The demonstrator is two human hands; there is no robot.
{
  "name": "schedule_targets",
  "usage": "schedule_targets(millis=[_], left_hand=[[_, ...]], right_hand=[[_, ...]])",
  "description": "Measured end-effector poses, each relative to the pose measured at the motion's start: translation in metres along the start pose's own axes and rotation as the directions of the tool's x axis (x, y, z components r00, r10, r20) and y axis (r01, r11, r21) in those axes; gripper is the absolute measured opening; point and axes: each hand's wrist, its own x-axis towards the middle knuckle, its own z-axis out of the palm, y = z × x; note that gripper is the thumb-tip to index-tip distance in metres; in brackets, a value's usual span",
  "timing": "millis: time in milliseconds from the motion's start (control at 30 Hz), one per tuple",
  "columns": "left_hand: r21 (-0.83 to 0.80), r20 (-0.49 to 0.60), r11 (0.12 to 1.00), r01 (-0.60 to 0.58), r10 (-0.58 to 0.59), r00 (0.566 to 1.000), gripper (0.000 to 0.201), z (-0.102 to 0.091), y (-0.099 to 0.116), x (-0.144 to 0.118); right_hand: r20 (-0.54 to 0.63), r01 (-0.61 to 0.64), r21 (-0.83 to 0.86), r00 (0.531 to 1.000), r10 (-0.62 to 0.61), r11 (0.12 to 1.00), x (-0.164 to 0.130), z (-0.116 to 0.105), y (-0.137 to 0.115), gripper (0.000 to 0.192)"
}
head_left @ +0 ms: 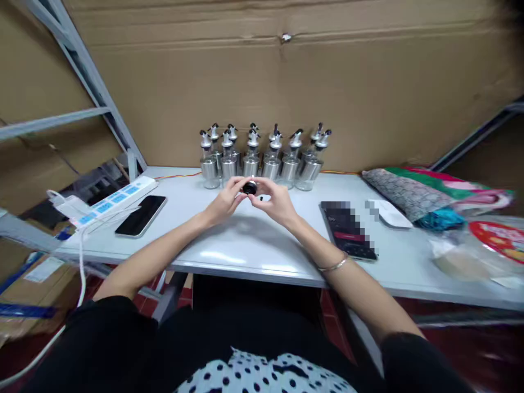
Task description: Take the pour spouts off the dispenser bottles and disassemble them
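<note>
Holding small black cap (249, 188), both hands, left hand (224, 203), right hand (278, 203)

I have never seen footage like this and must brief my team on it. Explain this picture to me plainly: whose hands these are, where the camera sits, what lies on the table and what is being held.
There is no machine here. One camera, worn on a person's head, looks forward and down, so both arms reach in from the bottom edge. The left hand and right hand meet above a white table and pinch a small black round part between their fingertips. Behind it stands a cluster of glass bottles with metal pour spouts, against a cardboard wall. To the left lie a white power strip and a black phone. To the right lie a second phone, a white mouse and some colourful bags.
</note>
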Motion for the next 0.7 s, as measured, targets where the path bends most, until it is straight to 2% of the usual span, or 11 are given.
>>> schedule_targets(millis=[167,367,533,700], left_hand=[[-0.027,0.022,0.999,-0.023,0.024,0.999,0.052,-0.006,0.001,0.002],[-0.001,0.025,1.000,0.019,-0.019,1.000,0.051,-0.014,0.005,0.004],[0.029,0.035,0.999,0.020,-0.021,0.999,0.048,-0.014,0.008,0.005],[0.057,0.020,0.998,-0.031,0.030,0.999,0.049,-0.013,0.006,0.003]], right_hand=[[0.004,0.040,0.024,0.999,-0.040,0.999,-0.003,0.001,-0.003,0.041],[0.028,0.048,0.064,0.998,-0.050,0.997,-0.004,0.003,-0.008,0.036],[0.045,0.069,0.059,0.996,-0.072,0.996,-0.004,0.002,-0.009,0.034],[0.059,0.099,0.031,0.993,-0.101,0.995,-0.004,0.001,-0.011,0.035]])
